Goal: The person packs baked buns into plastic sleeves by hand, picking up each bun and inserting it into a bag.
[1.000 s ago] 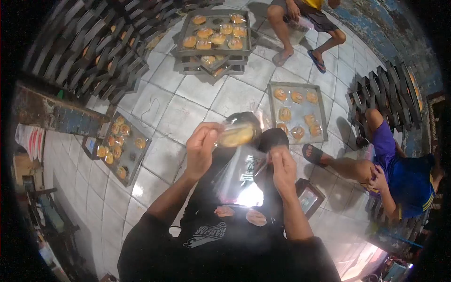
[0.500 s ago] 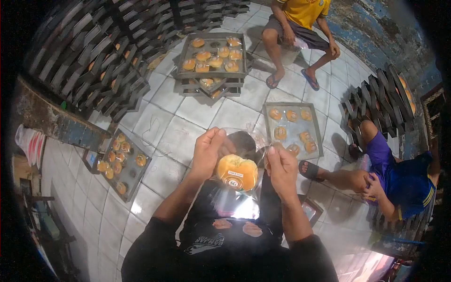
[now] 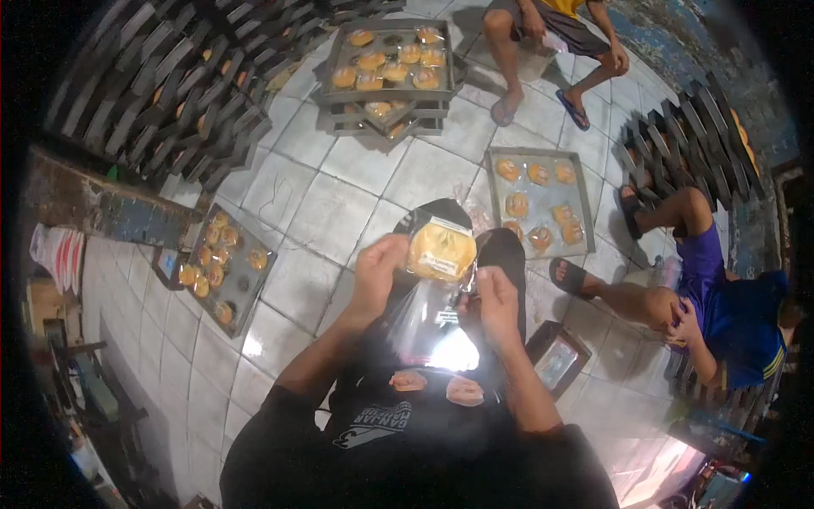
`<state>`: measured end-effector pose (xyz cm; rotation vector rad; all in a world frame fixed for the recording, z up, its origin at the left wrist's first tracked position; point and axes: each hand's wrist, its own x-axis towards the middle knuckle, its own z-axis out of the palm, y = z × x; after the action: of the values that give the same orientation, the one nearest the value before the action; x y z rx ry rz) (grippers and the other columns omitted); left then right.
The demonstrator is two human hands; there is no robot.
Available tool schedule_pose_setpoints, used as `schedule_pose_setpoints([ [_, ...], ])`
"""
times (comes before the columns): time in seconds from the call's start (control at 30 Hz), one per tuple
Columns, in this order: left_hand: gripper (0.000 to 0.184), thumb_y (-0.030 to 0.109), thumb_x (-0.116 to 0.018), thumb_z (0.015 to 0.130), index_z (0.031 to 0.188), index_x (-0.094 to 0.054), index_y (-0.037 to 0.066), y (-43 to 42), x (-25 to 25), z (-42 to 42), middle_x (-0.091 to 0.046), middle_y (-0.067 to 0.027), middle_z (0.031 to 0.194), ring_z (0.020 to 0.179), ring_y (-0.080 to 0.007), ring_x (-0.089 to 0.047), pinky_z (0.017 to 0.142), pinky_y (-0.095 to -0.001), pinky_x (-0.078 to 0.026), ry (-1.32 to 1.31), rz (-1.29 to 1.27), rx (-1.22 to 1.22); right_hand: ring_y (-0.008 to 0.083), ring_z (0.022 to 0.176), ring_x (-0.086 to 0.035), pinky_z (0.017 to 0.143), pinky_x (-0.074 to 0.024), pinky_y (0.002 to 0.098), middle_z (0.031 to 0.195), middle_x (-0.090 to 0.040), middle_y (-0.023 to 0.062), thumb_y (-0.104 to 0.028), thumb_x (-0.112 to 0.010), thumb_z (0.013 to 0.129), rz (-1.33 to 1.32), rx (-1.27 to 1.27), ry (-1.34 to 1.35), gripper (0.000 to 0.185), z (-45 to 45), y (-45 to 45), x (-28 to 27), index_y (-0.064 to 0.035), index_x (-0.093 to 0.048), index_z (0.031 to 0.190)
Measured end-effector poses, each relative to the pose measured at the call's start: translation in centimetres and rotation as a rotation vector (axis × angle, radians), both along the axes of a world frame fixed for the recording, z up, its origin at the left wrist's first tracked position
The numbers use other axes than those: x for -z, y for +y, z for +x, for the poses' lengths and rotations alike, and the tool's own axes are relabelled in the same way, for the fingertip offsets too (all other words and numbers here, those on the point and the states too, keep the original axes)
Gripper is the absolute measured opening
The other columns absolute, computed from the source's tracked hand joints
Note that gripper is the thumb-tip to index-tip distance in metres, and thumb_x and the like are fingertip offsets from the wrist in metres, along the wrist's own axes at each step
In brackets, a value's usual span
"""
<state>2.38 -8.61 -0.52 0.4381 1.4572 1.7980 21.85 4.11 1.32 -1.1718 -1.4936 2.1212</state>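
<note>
Above my lap is a round golden bun [image 3: 443, 251] in a clear plastic bag, its printed side turned up. At its left edge, the fingers of my left hand [image 3: 379, 270] are closed on the bag. My right hand [image 3: 498, 301] pinches the plastic at the bag's lower right corner. Under the hands, a shiny stack of clear plastic bags [image 3: 428, 327] with small print lies on my lap, and light glares off it.
Trays of wrapped buns stand around on the tiled floor: a left tray [image 3: 240, 293], a stacked tray [image 3: 386, 89] and a right tray [image 3: 543, 242]. One person in purple shorts [image 3: 699, 254] sits at right, another person [image 3: 551, 34] at the back. Dark stacked trays [image 3: 161, 93] line the left.
The bun has turned over in its bag and moved up, its printed ring label now out of sight. My hands have come closer together, and the view has shifted slightly.
</note>
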Motion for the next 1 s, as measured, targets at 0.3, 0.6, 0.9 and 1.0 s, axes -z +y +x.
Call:
schedule_pose_setpoints([
  [0.3,0.009,0.004,-0.062,0.098,0.102,-0.067,-0.003,5.5,-4.4,1.7,-0.066,-0.0143,0.125,0.116,-0.0189,-0.061,0.1,-0.0322,-0.047,0.257,0.091,0.041,0.0284,0.114,-0.065,0.098,-0.0516,0.0384,0.128,-0.065,0.0205,-0.009,-0.076,0.09,0.852,0.202,-0.095,0.058,1.2,5.6,-4.3,0.0009,-0.051,0.142],
  [0.6,0.022,0.017,-0.075,0.088,0.099,-0.069,-0.001,0.1,-2.4,3.7,-0.037,-0.029,0.159,0.149,-0.0421,-0.034,0.12,-0.0471,-0.028,0.957,-0.347,0.316,0.0419,0.129,-0.057,0.109,-0.0436,0.0456,0.138,-0.059,0.0292,-0.03,-0.068,0.096,0.909,0.035,-0.58,0.061,13.0,13.4,14.8,0.0015,-0.049,0.145],
  [0.9,0.029,0.02,-0.062,0.1,0.117,-0.067,-0.003,-1.4,-4.7,5.7,-0.065,-0.0116,0.123,0.114,-0.0194,-0.061,0.097,-0.036,-0.049,-0.035,-0.137,0.304,0.0271,0.133,-0.054,0.111,-0.043,0.0391,0.138,-0.059,0.0158,-0.035,-0.063,0.102,0.448,0.233,0.085,0.059,10.1,3.1,2.1,-0.0009,-0.047,0.147],
  [1.0,0.031,0.02,-0.058,0.103,0.125,-0.065,-0.001,-0.8,-5.5,5.9,-0.068,-0.006,0.115,0.105,-0.0122,-0.063,0.088,-0.0306,-0.052,-0.238,-0.131,0.349,0.025,0.128,-0.055,0.111,-0.041,0.0377,0.137,-0.058,0.0183,-0.037,-0.07,0.098,0.136,0.168,0.366,0.069,7.7,1.1,-1.2,-0.0005,-0.042,0.149],
])
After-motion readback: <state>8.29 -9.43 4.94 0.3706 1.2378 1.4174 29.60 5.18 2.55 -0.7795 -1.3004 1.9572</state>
